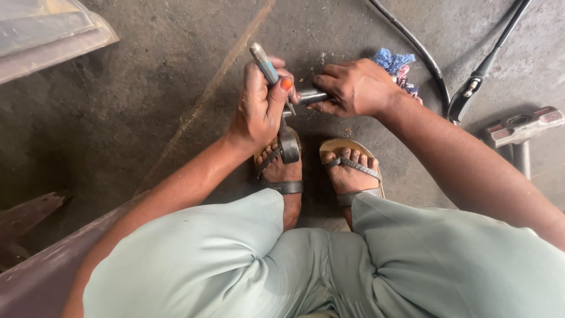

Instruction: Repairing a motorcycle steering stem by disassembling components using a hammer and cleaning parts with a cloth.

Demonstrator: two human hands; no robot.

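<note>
The metal rod [310,96] vanishes under both hands, and the sledgehammer [522,125] handle is cut short.

Metal rod [311,96] lies between both hands, hammer [521,126] far right.

head cam | looks steeply down from above | close over knees, feet, concrete floor [147,76]

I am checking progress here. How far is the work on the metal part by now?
Done: nothing finished shows. In hand: the left hand grips a blue-handled tool above a dark ring, and the right hand holds a metal tube on the floor. Left: unclear; a hammer lies untouched at the right.
</note>
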